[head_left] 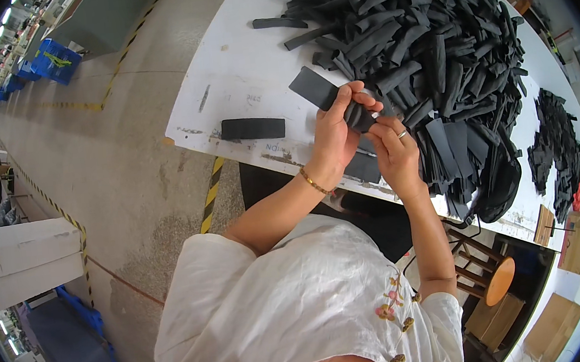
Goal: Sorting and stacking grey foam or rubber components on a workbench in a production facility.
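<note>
Above the near edge of the white table (205, 109), my left hand (331, 134) grips a dark fabric strip (310, 87), whose flat end juts out to the upper left. My right hand (396, 152) is closed in a pinch on the strip's other end, where the cloth looks folded; the fingers partly hide it. A single black strip (253, 128) lies flat on the table, left of my hands. Under my wrists another dark piece (363, 167) rests along the table edge. Just beyond my fingers rises a big heap of folded black strips (416, 40).
Flatter strips (450, 146) lie right of my right hand, beside a black bag (499, 184). A second dark heap (553, 146) sits farther right. A wooden stool (500, 280) and cardboard boxes (556, 326) stand at lower right. Blue crates (55, 62) are on the floor, far left.
</note>
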Demonstrator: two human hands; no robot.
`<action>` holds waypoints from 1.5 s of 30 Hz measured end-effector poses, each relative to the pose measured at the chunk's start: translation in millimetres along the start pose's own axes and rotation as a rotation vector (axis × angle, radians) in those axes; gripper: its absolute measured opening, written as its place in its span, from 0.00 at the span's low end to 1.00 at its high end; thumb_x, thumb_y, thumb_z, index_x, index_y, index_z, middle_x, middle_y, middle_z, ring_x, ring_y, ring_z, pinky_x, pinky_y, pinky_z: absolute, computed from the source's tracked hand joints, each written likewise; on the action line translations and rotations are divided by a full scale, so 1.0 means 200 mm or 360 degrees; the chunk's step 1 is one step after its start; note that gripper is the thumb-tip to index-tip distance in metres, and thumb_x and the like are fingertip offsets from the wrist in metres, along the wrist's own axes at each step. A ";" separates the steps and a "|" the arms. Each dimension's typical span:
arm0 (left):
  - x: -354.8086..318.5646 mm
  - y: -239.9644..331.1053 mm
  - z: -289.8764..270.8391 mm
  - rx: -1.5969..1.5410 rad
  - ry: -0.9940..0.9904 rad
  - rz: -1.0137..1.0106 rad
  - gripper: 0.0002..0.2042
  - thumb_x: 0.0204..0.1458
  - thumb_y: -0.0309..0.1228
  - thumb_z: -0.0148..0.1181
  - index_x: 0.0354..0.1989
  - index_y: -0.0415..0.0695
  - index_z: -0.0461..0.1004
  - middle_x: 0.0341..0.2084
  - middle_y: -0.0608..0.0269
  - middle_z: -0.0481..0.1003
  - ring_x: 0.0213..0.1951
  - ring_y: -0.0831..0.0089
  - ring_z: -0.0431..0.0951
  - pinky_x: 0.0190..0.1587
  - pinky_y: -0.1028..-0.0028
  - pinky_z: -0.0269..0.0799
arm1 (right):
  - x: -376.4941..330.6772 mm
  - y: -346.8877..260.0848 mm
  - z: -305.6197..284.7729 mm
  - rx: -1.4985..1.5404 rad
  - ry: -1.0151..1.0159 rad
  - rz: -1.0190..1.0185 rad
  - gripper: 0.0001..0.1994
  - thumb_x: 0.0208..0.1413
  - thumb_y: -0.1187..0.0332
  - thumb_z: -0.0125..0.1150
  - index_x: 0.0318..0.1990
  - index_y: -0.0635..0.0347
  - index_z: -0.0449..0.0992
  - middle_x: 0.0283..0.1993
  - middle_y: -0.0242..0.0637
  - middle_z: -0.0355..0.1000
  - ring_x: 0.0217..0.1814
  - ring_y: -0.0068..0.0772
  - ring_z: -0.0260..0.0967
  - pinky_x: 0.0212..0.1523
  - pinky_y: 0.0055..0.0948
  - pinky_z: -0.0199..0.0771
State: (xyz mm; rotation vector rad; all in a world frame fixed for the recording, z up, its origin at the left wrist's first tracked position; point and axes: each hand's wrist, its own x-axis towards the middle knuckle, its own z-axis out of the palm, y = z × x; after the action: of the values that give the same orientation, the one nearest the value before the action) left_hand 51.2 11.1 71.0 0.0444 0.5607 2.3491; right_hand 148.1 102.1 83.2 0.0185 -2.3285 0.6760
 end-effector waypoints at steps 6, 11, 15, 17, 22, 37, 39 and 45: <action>0.02 0.00 -0.01 0.0020 -0.0043 0.0008 0.14 0.63 0.38 0.51 0.44 0.38 0.73 0.30 0.58 0.77 0.37 0.64 0.79 0.46 0.66 0.74 | -0.01 0.01 0.00 0.0003 -0.0030 0.0059 0.07 0.49 0.82 0.63 0.35 0.66 0.73 0.39 0.44 0.72 0.33 0.44 0.72 0.32 0.31 0.72; 0.02 -0.02 -0.03 0.0044 -0.0013 0.0036 0.14 0.64 0.37 0.51 0.44 0.38 0.73 0.30 0.58 0.77 0.37 0.63 0.79 0.46 0.66 0.74 | -0.02 0.03 0.03 0.0030 -0.0017 0.0064 0.07 0.50 0.82 0.63 0.35 0.66 0.73 0.39 0.44 0.72 0.33 0.44 0.72 0.33 0.31 0.73; 0.00 -0.02 -0.03 0.0078 0.0022 0.0049 0.14 0.64 0.38 0.51 0.44 0.38 0.73 0.30 0.58 0.77 0.37 0.63 0.79 0.46 0.66 0.74 | -0.02 0.04 0.05 0.0059 -0.0020 0.0046 0.06 0.50 0.82 0.63 0.35 0.66 0.73 0.39 0.45 0.73 0.33 0.44 0.72 0.33 0.31 0.73; 0.00 -0.02 -0.04 0.0054 0.0018 0.0061 0.14 0.64 0.37 0.51 0.44 0.38 0.73 0.31 0.58 0.77 0.37 0.63 0.79 0.46 0.66 0.74 | -0.02 0.03 0.06 0.0054 -0.0026 0.0024 0.07 0.50 0.82 0.63 0.35 0.66 0.73 0.40 0.45 0.73 0.33 0.44 0.72 0.33 0.31 0.74; 0.02 -0.04 -0.05 0.0058 -0.0043 0.0042 0.14 0.64 0.38 0.51 0.45 0.37 0.72 0.32 0.57 0.77 0.39 0.62 0.79 0.48 0.65 0.74 | -0.05 0.04 0.04 0.0061 -0.0073 0.0177 0.06 0.52 0.80 0.63 0.37 0.67 0.73 0.40 0.45 0.73 0.35 0.41 0.73 0.36 0.29 0.73; 0.08 0.05 -0.03 0.0222 -0.0481 0.0138 0.20 0.63 0.43 0.51 0.53 0.38 0.70 0.51 0.47 0.74 0.54 0.61 0.74 0.58 0.62 0.68 | 0.06 -0.05 0.12 0.1885 0.0539 0.1575 0.05 0.59 0.71 0.61 0.38 0.64 0.77 0.35 0.26 0.71 0.37 0.18 0.67 0.39 0.20 0.67; 0.05 0.06 -0.02 0.0218 -0.0243 0.0258 0.20 0.62 0.42 0.53 0.52 0.35 0.70 0.49 0.47 0.75 0.51 0.56 0.75 0.57 0.58 0.71 | 0.03 -0.01 0.11 0.1477 0.0644 0.1296 0.04 0.59 0.73 0.61 0.37 0.65 0.77 0.33 0.26 0.72 0.36 0.19 0.67 0.37 0.21 0.67; 0.09 0.16 -0.15 0.0214 0.0055 0.0386 0.13 0.60 0.32 0.57 0.45 0.33 0.73 0.40 0.48 0.77 0.43 0.56 0.79 0.51 0.58 0.76 | -0.01 0.03 0.07 0.0656 0.0517 0.0887 0.04 0.56 0.73 0.65 0.33 0.64 0.79 0.31 0.31 0.73 0.31 0.18 0.66 0.33 0.20 0.67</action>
State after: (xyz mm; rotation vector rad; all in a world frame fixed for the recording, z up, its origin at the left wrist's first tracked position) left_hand 12.6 -9.9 55.0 0.1407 0.7676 2.5465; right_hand 139.8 99.3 70.5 -0.5295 -1.8454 1.3168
